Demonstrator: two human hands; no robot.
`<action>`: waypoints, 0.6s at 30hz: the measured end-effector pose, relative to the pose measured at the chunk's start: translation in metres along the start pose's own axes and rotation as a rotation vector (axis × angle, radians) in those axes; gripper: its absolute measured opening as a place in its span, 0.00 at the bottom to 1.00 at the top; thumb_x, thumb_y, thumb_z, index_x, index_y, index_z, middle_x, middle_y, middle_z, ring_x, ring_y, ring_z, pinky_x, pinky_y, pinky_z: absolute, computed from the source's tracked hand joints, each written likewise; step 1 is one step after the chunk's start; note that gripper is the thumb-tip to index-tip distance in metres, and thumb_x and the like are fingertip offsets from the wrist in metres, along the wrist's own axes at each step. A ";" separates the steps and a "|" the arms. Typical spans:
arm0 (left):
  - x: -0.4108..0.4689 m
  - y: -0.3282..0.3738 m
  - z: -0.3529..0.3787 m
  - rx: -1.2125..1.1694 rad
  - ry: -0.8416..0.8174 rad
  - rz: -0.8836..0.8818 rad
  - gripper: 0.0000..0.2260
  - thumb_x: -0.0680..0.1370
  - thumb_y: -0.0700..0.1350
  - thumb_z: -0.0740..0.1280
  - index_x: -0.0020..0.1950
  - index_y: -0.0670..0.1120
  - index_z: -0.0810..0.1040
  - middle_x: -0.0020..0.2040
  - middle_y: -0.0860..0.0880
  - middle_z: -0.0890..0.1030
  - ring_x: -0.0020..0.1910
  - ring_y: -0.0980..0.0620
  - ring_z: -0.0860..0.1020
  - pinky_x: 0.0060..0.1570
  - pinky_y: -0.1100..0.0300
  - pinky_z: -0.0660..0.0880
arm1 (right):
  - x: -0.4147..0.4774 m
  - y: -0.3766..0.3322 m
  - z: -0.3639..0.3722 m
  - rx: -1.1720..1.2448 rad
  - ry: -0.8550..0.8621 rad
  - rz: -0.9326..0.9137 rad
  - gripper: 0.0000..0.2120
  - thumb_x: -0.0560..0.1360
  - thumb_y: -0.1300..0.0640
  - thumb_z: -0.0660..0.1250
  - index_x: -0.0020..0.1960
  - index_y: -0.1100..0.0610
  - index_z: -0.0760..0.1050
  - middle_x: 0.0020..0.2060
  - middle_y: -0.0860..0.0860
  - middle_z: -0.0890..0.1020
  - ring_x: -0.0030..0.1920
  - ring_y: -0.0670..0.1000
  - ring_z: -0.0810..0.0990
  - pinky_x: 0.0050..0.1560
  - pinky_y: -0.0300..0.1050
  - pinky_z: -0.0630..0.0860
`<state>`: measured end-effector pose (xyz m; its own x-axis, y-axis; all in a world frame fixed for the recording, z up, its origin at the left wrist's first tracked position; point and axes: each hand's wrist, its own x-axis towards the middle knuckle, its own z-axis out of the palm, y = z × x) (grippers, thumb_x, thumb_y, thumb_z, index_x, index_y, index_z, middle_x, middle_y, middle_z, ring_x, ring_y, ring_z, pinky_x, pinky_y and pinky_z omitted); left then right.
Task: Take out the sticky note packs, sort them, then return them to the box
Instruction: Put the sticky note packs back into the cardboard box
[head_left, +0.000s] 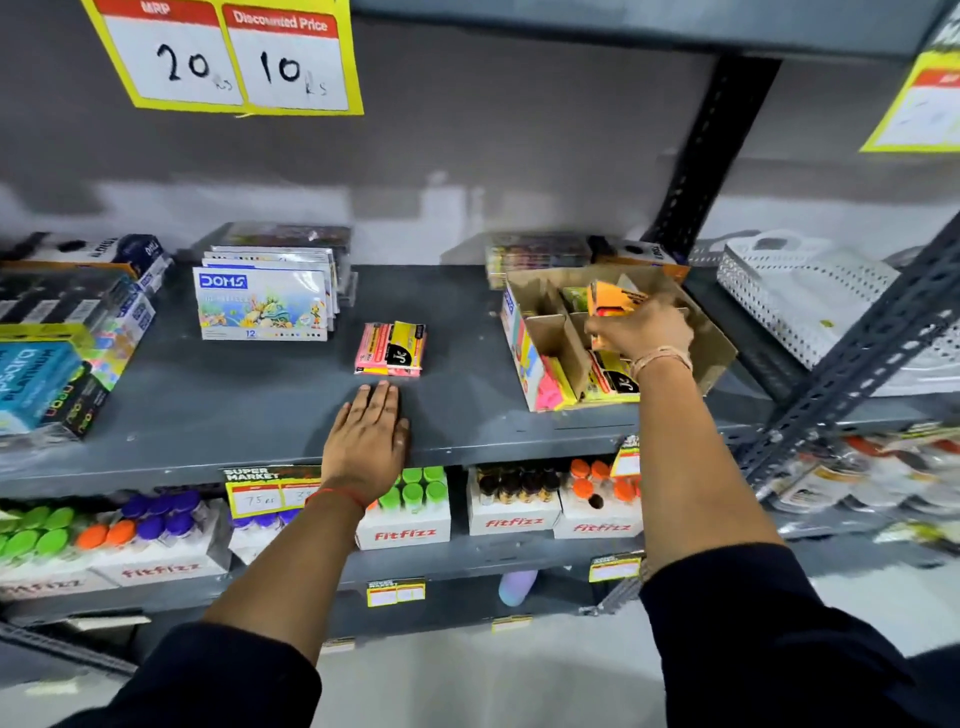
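A cardboard box with dividers stands on the grey shelf at the right. Inside it I see yellow and pink sticky note packs. My right hand is over the box, shut on an orange sticky note pack lifted above the compartments. A small stack of pink sticky note packs with yellow labels lies on the shelf's middle. My left hand rests flat and open on the shelf edge, just in front of that stack, not touching it.
DOMS colour boxes stand behind the stack to the left. More stationery boxes fill the far left. A white perforated basket sits right of the slanted shelf brace. Fitfizz bottle cartons line the shelf below.
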<state>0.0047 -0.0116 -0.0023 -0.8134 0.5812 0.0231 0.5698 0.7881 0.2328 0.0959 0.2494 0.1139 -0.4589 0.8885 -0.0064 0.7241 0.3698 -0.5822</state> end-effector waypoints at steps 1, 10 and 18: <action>0.000 0.000 0.000 0.012 -0.008 0.003 0.30 0.75 0.52 0.39 0.75 0.43 0.51 0.78 0.46 0.53 0.77 0.48 0.50 0.76 0.54 0.46 | 0.001 0.007 0.001 -0.016 -0.018 0.029 0.37 0.63 0.45 0.72 0.63 0.65 0.67 0.58 0.62 0.79 0.61 0.62 0.76 0.61 0.52 0.72; 0.001 0.003 -0.004 0.009 -0.029 -0.008 0.23 0.82 0.47 0.48 0.76 0.43 0.50 0.78 0.45 0.51 0.78 0.48 0.49 0.76 0.53 0.45 | 0.002 0.015 0.006 0.011 -0.180 0.054 0.30 0.65 0.47 0.72 0.63 0.58 0.72 0.62 0.57 0.78 0.64 0.59 0.74 0.62 0.50 0.72; 0.001 0.005 -0.002 0.000 -0.034 -0.008 0.23 0.82 0.47 0.48 0.76 0.43 0.49 0.78 0.45 0.51 0.78 0.48 0.48 0.76 0.53 0.45 | 0.003 0.036 0.022 -0.113 -0.186 -0.021 0.26 0.65 0.49 0.72 0.60 0.57 0.73 0.56 0.58 0.81 0.59 0.61 0.76 0.62 0.54 0.75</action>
<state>0.0066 -0.0077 0.0008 -0.8138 0.5811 -0.0118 0.5629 0.7930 0.2330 0.1089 0.2594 0.0752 -0.5540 0.8186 -0.1514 0.7619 0.4252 -0.4887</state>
